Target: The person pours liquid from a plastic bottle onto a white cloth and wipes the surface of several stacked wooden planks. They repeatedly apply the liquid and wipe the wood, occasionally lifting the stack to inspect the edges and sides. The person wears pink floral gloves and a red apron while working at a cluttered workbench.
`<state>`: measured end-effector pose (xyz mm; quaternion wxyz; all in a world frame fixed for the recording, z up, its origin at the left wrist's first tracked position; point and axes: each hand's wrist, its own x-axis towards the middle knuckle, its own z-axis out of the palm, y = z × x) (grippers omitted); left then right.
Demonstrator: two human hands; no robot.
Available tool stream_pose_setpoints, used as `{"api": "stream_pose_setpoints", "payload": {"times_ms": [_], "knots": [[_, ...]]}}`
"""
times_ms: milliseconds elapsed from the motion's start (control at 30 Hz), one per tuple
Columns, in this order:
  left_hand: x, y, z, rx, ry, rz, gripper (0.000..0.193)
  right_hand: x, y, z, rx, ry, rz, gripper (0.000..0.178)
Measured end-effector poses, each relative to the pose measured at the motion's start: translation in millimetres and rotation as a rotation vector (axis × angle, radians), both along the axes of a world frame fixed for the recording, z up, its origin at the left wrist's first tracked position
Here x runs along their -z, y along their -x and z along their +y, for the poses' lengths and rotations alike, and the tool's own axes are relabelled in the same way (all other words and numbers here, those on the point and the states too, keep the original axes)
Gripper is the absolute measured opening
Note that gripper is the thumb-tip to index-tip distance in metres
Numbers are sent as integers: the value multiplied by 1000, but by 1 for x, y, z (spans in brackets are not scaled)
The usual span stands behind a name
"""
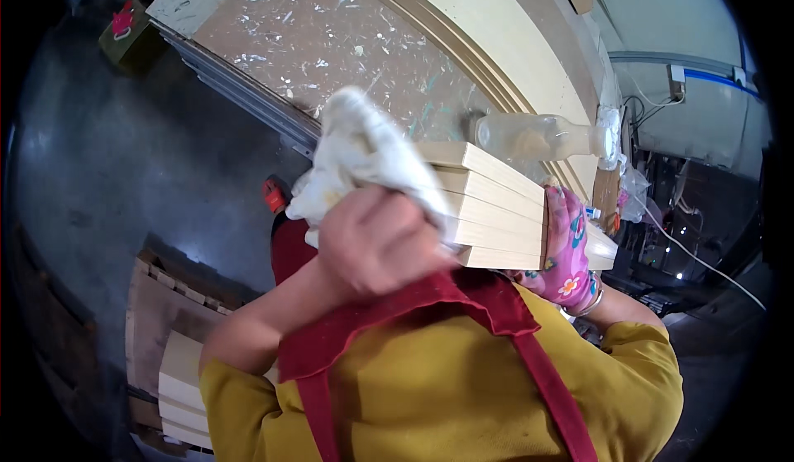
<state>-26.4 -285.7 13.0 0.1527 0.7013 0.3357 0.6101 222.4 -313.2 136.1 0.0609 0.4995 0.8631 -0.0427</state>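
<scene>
My left hand [376, 234] is bare and closed round a bunched white cloth [356, 135] with yellowish stains; both are slightly blurred. The cloth hangs over the left end of a stack of pale wooden boards [500, 210] held close in front of my body. On the stack's right part, my right hand [566, 243] grips the boards, its fingers wrapped over their edge. A pink glove with a flower print covers that hand, and a bracelet circles the wrist. The lower side of the stack is hidden by my apron.
Beyond the boards is a worktable [273, 48] spattered with white flecks. A clear bottle [538, 137] is on it, beside long pale panels [488, 23]. More pale boards [184, 379] stand low on the left. A white cable [695, 251] runs along the right.
</scene>
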Motion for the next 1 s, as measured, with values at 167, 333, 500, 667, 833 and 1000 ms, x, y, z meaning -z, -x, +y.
{"api": "stream_pose_setpoints", "payload": {"times_ms": [167,333,500,667,833,1000], "knots": [[23,1,-10,106,89,-48,30,-1,0,-3,12,-9,-11,108],[-7,5,2,53,69,-33,26,-1,0,0,-5,1,-22,108],[18,11,-7,147,195,-16,23,-1,5,-4,-3,-24,-26,107],[-25,12,4,143,39,11,25,-1,5,-3,-19,-18,-36,107],[23,5,-4,70,147,-26,27,-2,4,-2,1,-9,-58,108],[-14,6,9,95,-51,-9,26,-1,2,0,-18,-17,-63,109]]}}
